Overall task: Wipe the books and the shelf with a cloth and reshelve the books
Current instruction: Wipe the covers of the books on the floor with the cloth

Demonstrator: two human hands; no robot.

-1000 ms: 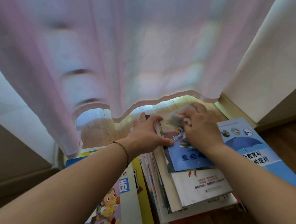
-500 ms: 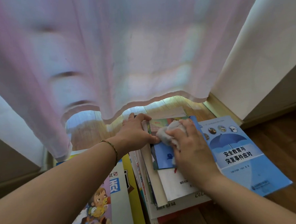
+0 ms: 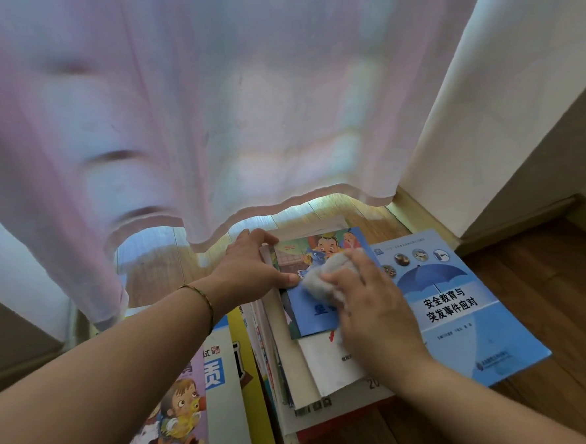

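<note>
A small blue picture book (image 3: 316,309) with cartoon figures lies on top of a stack of books (image 3: 304,375) on the wooden floor. My right hand (image 3: 365,306) grips a bunched grey cloth (image 3: 325,274) and presses it on the book's cover. My left hand (image 3: 253,269) holds the book's left edge, thumb on the cover and fingers curled over the stack's far corner. No shelf is in view.
A blue book with an umbrella (image 3: 447,301) lies to the right of the stack. Larger books with a cartoon child (image 3: 180,414) lie at the left. A sheer pink curtain (image 3: 209,106) hangs just beyond the books. A white wall corner (image 3: 504,106) stands at right.
My right hand has drawn the cloth from the far end of the blue book toward me, baring the cartoon figures. My left hand has stayed at the book's left edge.
</note>
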